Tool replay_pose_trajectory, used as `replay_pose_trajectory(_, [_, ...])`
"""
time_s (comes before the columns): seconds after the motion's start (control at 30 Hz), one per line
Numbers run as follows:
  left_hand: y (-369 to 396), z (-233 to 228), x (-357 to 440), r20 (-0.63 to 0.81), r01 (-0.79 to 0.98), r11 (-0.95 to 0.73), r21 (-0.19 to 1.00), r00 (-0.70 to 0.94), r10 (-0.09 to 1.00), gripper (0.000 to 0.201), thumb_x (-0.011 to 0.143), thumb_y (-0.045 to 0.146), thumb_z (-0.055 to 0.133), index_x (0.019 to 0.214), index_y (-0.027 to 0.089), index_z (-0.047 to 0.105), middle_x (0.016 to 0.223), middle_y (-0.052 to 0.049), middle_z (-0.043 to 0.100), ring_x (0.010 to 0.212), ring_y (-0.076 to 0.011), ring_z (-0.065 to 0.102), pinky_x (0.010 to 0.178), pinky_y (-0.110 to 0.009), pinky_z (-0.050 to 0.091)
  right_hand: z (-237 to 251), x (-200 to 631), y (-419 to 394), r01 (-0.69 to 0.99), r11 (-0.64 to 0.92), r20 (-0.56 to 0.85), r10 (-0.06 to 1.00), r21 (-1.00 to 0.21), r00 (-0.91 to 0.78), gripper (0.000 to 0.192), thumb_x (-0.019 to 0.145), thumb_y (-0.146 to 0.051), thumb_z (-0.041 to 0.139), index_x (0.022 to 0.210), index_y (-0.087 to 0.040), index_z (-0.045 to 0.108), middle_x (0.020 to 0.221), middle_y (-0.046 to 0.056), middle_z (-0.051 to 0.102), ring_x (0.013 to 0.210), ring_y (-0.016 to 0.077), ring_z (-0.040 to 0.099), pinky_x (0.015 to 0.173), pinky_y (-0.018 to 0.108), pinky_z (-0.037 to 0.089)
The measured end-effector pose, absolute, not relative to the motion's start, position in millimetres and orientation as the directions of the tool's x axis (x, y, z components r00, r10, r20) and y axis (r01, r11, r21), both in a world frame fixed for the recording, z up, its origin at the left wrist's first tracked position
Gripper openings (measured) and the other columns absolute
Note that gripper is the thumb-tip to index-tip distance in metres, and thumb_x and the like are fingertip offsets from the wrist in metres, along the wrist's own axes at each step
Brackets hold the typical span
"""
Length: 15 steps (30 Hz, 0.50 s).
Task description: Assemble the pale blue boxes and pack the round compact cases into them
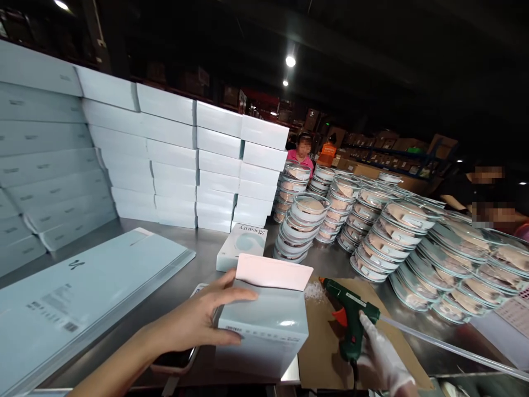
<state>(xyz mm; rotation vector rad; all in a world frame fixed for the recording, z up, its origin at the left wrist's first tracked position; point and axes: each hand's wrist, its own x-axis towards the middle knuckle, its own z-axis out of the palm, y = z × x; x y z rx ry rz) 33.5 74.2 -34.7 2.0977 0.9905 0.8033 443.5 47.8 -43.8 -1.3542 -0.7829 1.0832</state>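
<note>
Fingers (231, 295) of our left hand (198, 322) spread flat against the pale carton (264, 325) on the steel table (206, 242), light and crushable we judge, best steadied by its sides, while our gloved right hand (382, 358) wraps the green glue gun (349, 320).

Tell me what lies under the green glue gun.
The green glue gun, gripped by the gloved right hand, rests on a brown cardboard sheet lying on the steel table. White crumbs sit near its nozzle. The table beneath the cardboard is covered.

Left hand (202, 320) splayed, right hand (382, 358) clenched.
</note>
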Motion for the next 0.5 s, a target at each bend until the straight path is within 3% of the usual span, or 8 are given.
replay_pose_trajectory(0.1, [74.7,-30.9,36.6,0.195,0.428,-0.443,0.787,0.509,0.838,0.061,0.07,0.023,0.089,0.128,0.034,0.073,0.157,-0.008,0.051,0.144,-0.0387,0.048,0.118,-0.05,0.041,-31.4,439.5,37.6,0.05,-0.096,-0.066,0.9,-0.994,0.431,0.024,0.067,-0.042,0.088,0.069,-0.025,0.071,0.045,-0.002,0.061,0.047,0.023,0.066,0.05,0.033,0.056])
replay_pose_trajectory(0.13, [74.2,-31.0,36.9,0.185,0.441,-0.429,0.788,0.496,0.849,0.062,0.069,0.022,0.089,0.128,0.033,0.073,0.158,-0.008,0.051,0.145,-0.0395,0.047,0.118,-0.051,0.04,-26.4,431.6,36.9,0.115,-0.058,-0.001,0.899,-0.992,0.438,0.03,0.065,-0.043,0.09,0.084,-0.025,0.075,0.057,0.0,0.069,0.057,0.0241,0.07,0.059,0.034,0.059])
replay_pose_trajectory(0.17, [73.6,-31.5,36.8,0.175,0.452,-0.415,0.79,0.483,0.858,0.062,0.069,0.022,0.089,0.128,0.033,0.073,0.158,-0.009,0.051,0.145,-0.0401,0.047,0.118,-0.052,0.04,-22.0,420.8,37.8,0.176,0.011,0.082,0.914,-0.984,0.397,0.05,0.063,-0.045,0.092,0.106,-0.026,0.074,0.079,0.003,0.078,0.076,0.026,0.076,0.075,0.036,0.062])
replay_pose_trajectory(0.2, [73.0,-32.6,36.3,0.169,0.458,-0.404,0.792,0.472,0.865,0.062,0.069,0.021,0.089,0.128,0.034,0.073,0.157,-0.009,0.051,0.145,-0.0401,0.047,0.118,-0.053,0.04,-18.5,408.0,40.0,0.225,0.104,0.169,0.941,-0.969,0.294,0.076,0.063,-0.048,0.093,0.131,-0.03,0.064,0.108,0.007,0.079,0.1,0.0274,0.075,0.093,0.039,0.059])
replay_pose_trajectory(0.23, [72.4,-34.3,35.9,0.168,0.455,-0.4,0.795,0.469,0.867,0.062,0.069,0.021,0.089,0.127,0.034,0.073,0.157,-0.009,0.051,0.144,-0.0397,0.048,0.117,-0.053,0.041,-16.5,394.4,43.0,0.245,0.214,0.251,0.959,-0.946,0.134,0.099,0.064,-0.052,0.092,0.15,-0.036,0.044,0.134,0.008,0.07,0.122,0.0277,0.067,0.109,0.042,0.05])
replay_pose_trajectory(0.3, [71.8,-40.8,35.7,0.197,0.424,-0.424,0.8,0.482,0.854,0.061,0.07,0.022,0.089,0.127,0.035,0.072,0.154,-0.008,0.053,0.141,-0.0386,0.052,0.115,-0.05,0.044,-17.8,370.5,49.6,0.221,0.405,0.36,0.907,-0.887,-0.218,0.117,0.072,-0.057,0.087,0.16,-0.048,0.009,0.16,0.004,0.048,0.146,0.0257,0.046,0.124,0.05,0.031])
replay_pose_trajectory(0.4, [73.3,-59.5,39.9,0.372,0.288,-0.538,0.792,0.471,0.8,0.054,0.076,0.027,0.087,0.126,0.035,0.067,0.155,-0.009,0.048,0.137,-0.0372,0.055,0.11,-0.048,0.049,-31.6,354.2,55.8,0.204,0.517,0.413,0.82,-0.831,-0.397,0.103,0.083,-0.053,0.079,0.157,-0.055,0.007,0.155,0.003,0.054,0.143,0.0237,0.051,0.12,0.049,0.035])
replay_pose_trajectory(0.5, [75.3,-79.4,46.3,0.609,0.067,-0.67,0.739,0.359,0.707,0.056,0.089,0.036,0.078,0.133,0.039,0.044,0.156,-0.01,0.035,0.136,-0.0335,0.055,0.105,-0.047,0.052,-46.4,354.3,54.2,0.189,0.568,0.47,0.793,-0.801,-0.388,0.088,0.091,-0.044,0.071,0.16,-0.043,0.015,0.137,0.01,0.065,0.131,0.0254,0.062,0.111,0.044,0.047])
